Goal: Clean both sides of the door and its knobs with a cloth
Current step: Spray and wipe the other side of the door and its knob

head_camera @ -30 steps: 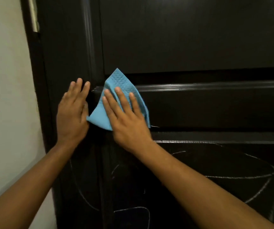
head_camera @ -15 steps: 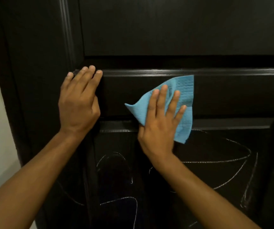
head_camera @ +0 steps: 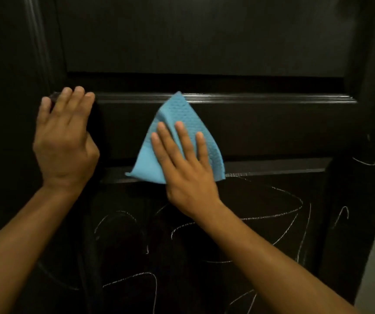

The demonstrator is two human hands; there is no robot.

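The dark paneled door (head_camera: 250,37) is filling nearly everything in front of the person, its middle rail lying between two moulded ledges. White chalk scribbles (head_camera: 238,223) are looping across the lower panel. The right hand (head_camera: 186,168) is lying flat against the rail, fingers (head_camera: 183,141) spread wide and pressing the blue cloth (head_camera: 179,123) to the wood rather than gripping it. The cloth is bunched into a triangle, its tip touching the upper ledge and its base reaching the lower one. The left hand (head_camera: 63,141) is bracing open against the door, well apart from the cloth, fingertips resting on the upper ledge.
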